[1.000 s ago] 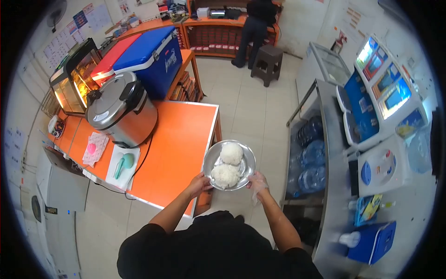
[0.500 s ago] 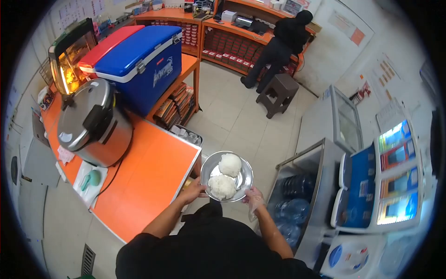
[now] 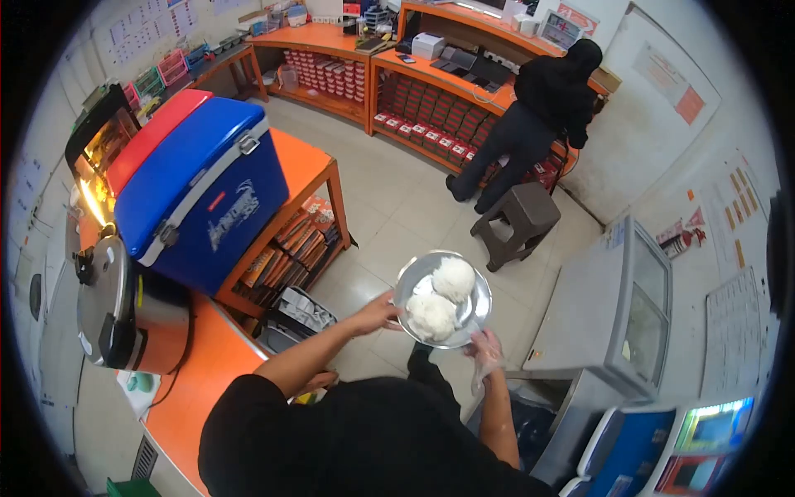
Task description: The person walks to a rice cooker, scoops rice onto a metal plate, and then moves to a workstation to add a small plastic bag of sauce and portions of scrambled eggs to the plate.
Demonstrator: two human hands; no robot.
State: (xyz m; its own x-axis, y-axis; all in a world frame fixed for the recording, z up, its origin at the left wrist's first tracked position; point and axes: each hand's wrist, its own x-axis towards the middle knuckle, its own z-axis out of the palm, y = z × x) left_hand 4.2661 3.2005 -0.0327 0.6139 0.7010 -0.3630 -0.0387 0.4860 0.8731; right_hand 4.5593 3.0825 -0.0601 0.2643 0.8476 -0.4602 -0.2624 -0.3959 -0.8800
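Observation:
A round metal plate [image 3: 475, 319] is held level in front of my body, over the tiled floor. Two white mounds of rice, a far mound [image 3: 454, 279] and a near mound [image 3: 431, 316], lie on it side by side. My left hand [image 3: 379, 315] grips the rim on the left, bare. At the lower right rim my right hand [image 3: 486, 348], in a loose clear plastic glove, pinches the edge. The undersides of the fingers are hidden by the plate.
To the left, an orange counter [image 3: 217, 352] carries a rice cooker [image 3: 137, 311] and a blue cooler box [image 3: 240, 190]. A brown stool [image 3: 520, 219] stands ahead, near a person in black [image 3: 538, 116]. A chest freezer [image 3: 600, 306] is on the right; a bin [image 3: 290, 323] is at the left.
I have walked forward with the plate still in both hands. The counter and rice cooker slide back to the left, and the stool and freezer appear closer.

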